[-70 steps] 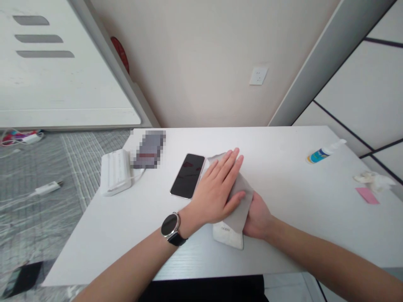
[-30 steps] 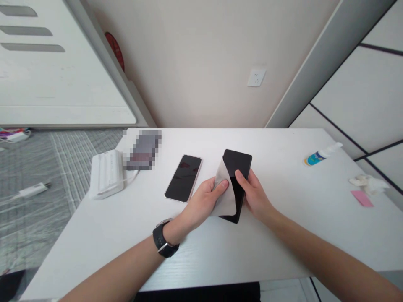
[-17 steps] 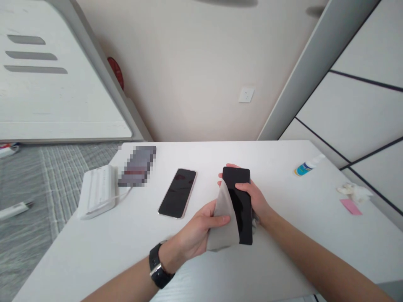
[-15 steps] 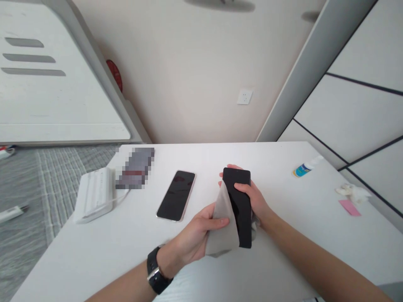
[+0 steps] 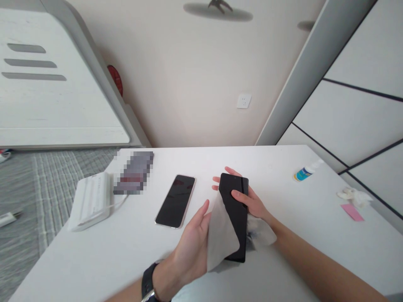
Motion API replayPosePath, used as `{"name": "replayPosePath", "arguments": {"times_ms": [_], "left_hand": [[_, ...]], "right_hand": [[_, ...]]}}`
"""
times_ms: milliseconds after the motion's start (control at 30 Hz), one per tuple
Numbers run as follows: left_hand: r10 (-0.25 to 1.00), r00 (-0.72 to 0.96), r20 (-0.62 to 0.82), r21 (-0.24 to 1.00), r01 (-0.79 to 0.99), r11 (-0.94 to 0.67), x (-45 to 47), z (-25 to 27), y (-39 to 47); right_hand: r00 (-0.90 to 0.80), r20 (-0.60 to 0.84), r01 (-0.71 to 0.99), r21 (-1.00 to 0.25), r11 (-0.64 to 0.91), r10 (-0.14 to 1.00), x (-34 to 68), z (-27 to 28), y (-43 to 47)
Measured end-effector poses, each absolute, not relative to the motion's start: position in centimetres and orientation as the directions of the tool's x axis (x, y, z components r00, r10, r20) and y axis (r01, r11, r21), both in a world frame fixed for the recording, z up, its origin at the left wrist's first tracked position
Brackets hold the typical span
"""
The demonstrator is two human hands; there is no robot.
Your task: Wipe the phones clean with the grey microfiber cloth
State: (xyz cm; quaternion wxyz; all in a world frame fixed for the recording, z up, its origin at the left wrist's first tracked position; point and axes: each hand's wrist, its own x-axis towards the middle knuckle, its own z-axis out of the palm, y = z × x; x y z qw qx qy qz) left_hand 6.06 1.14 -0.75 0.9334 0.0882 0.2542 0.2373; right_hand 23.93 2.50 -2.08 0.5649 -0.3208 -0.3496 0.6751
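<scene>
With the held phone as clock centre and 12 pointing away from the person, the black smartphone (image 5: 238, 222) is over the near part of the white table (image 5: 273, 172), top end towards 12. The right hand (image 5: 256, 205) grips it from 3 o'clock, thumb across the screen, fingers behind. The left hand (image 5: 192, 251) is at 8 o'clock, thumb raised; its other fingers are hidden behind the grey cloth (image 5: 222, 235), so their hold cannot be told. The cloth wraps the phone's left edge and shows again at 4 o'clock. A second smartphone (image 5: 176, 201) lies at 10 o'clock, a spray bottle (image 5: 304, 173) at 2. The phone should handle as stiff, fairly light, slick and breakable, best held by its long edges; the cloth, soft and limp, by a corner.
</scene>
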Motion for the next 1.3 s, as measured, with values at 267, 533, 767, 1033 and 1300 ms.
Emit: {"name": "replayPosePath", "arguments": {"times_ms": [267,533,767,1033,1300], "left_hand": [[0.367,0.805,-0.467,0.310,-0.239,0.920,6.4,-1.1,1.2],[0.464,0.725,-0.508,0.290,-0.363,0.885,6.2,0.5,1.3],[0.481,0.690,-0.542,0.315,-0.364,0.877,6.4,0.5,1.3],[0.403,0.781,-0.476,0.299,-0.288,0.910,6.2,-0.3,1.0],[0.579,0.700,-0.417,0.567,-0.298,0.768,6.4,-1.2,0.5]], "right_hand": [[-0.021,-0.077,-0.515,-0.854,-0.077,0.997,24.3,-2.2,2.8],[-0.230,-0.075,-0.483,-0.857,-0.181,0.970,24.7,-2.2,2.7],[-0.380,-0.012,-0.256,-0.959,-0.118,0.925,25.5,-1.7,2.8],[-0.127,-0.114,-0.318,-0.936,-0.149,0.985,24.9,-2.9,2.9],[-0.122,-0.177,-0.414,-0.885,-0.212,0.977,24.6,-3.2,2.7]]}}
